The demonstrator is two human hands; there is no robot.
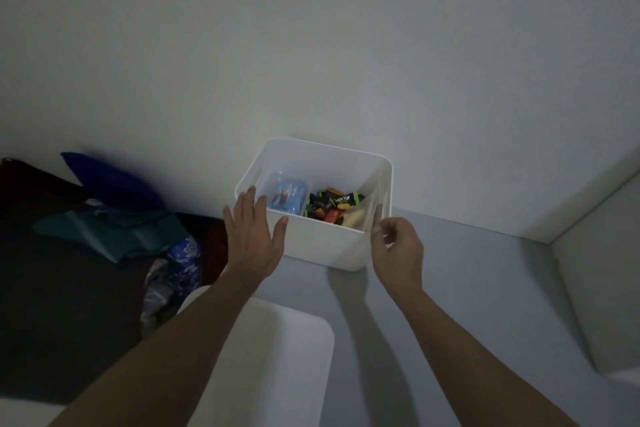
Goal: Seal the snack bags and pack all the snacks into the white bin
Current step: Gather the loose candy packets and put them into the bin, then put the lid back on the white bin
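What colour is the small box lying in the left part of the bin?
Light blue, under a clear lid; seen in the head view.

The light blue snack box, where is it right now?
The light blue snack box lies inside the white plastic bin, on its left side, beside the dark wrapped snacks.

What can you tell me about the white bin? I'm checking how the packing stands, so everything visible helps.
The white bin is a rectangular, smooth plastic-looking tub with rounded corners and an open top, standing upright on the grey floor against the wall. Inside lie a clear bag with a blue packet on the left and dark wrapped snacks on the right. The left hand lies flat at its near-left rim; the right hand is at its near-right corner.
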